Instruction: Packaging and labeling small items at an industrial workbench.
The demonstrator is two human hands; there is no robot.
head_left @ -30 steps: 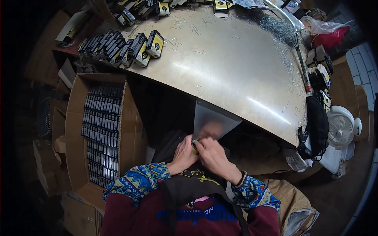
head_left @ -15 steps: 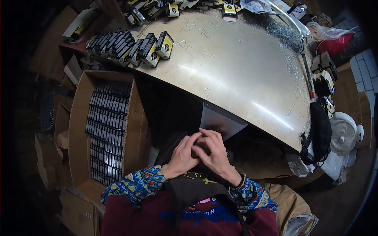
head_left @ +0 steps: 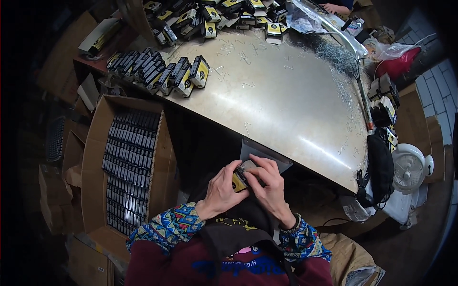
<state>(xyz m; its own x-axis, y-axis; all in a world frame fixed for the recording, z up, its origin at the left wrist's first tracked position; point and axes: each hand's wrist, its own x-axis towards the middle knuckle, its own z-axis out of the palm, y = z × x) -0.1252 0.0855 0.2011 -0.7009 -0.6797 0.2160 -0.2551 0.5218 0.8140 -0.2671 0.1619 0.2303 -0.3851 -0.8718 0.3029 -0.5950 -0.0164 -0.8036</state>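
Note:
In front of my lap, close to the table's near edge, a small yellow and black box [head_left: 239, 183] is held between both hands. My left hand [head_left: 220, 191] is closed round its left side, thumb below. My right hand [head_left: 268, 187] grips the right side, its fingers bent over the upper end. A greyish, shiny part [head_left: 246, 166] shows at that upper end; whether it is a flap or contents, I cannot tell. Fingers hide much of the box.
Similar boxes [head_left: 184, 78] stand in a leaning row on the metal table [head_left: 286, 114]; more are piled behind. Bent wire pieces [head_left: 329, 52] heap at the far right. A carton [head_left: 160, 157] of packed boxes stands left, a white fan [head_left: 409, 174] right. Another person's hand [head_left: 332, 8] shows far off.
The box now shows between my hands, where fingers covered it before. My hands have parted slightly, the right shifting a little rightward. The view has tilted up, showing more of the far pile.

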